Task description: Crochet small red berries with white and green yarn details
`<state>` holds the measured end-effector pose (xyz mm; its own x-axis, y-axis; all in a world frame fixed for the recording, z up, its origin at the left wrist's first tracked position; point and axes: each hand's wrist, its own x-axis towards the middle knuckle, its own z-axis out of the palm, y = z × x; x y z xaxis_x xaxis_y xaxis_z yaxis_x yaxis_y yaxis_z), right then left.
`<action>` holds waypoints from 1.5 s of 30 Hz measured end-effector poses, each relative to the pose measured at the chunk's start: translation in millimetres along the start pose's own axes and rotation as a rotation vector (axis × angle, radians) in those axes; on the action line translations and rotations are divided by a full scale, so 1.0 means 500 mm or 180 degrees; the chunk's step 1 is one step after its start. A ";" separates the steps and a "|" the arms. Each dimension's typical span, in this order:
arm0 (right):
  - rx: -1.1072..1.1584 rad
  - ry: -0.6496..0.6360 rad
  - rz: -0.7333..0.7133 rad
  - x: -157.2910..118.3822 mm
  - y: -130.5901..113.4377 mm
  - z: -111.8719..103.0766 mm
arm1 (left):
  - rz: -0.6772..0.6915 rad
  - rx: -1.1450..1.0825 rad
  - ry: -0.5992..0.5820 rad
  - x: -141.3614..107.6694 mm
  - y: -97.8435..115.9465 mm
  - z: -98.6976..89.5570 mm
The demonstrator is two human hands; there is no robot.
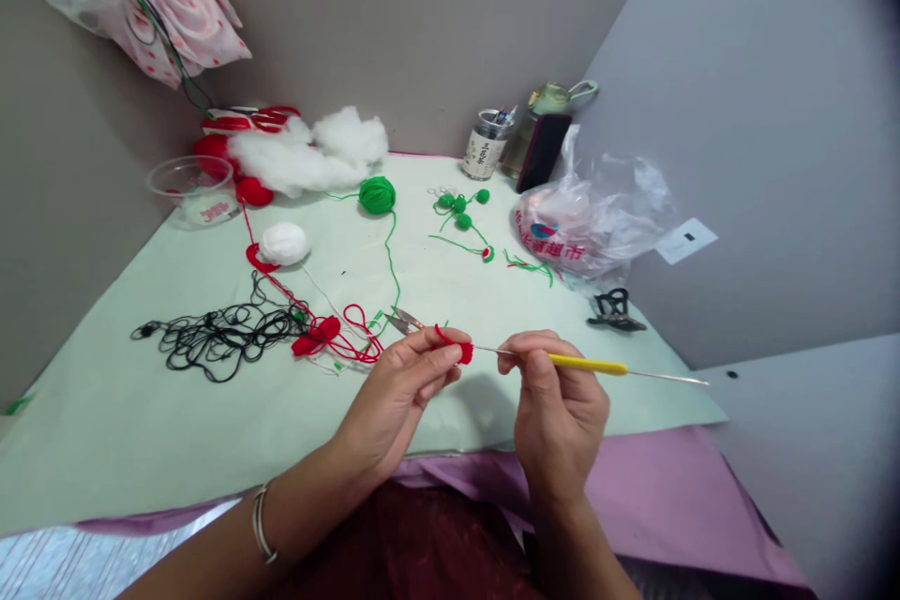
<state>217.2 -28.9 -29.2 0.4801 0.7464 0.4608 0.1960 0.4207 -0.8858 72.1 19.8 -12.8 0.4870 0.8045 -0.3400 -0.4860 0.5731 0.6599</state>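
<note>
Near the table's front edge, my left hand (412, 384) pinches a small red crocheted piece (465, 353) between thumb and fingers. My right hand (561, 408) is closed round a crochet hook with a yellow handle (587, 364). The hook's thin metal tip reaches left to the red piece; whether it sits inside a stitch is too small to tell. Its other metal end points right. Red yarn (356, 323) lies in loops left of my left hand, beside a red yarn bundle (316, 336). Scissors (404, 321) lie just behind my left fingers.
Tangled black cord (225, 337), a white yarn ball (283, 244) and a plastic tub (203, 197) are on the left. Behind are white stuffing (302, 159) and a green yarn ball (378, 195). Small green pieces (459, 205), a pen jar (485, 145), phone (544, 153), plastic bag (583, 216) and black clip (615, 310) stand right.
</note>
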 end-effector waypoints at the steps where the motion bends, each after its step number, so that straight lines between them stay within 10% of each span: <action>1: -0.0001 0.0005 -0.0012 0.000 0.000 0.000 | -0.0003 -0.0006 0.0005 0.000 0.000 0.000; 45: 0.0042 0.0002 -0.0130 -0.003 -0.009 -0.001 | -0.0018 0.0028 -0.0009 0.001 -0.002 -0.001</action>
<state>215.9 -32.0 -25.8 0.4724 0.7283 0.4965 0.2041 0.4576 -0.8654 72.4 19.9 -14.0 0.4917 0.8008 -0.3419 -0.4768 0.5762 0.6639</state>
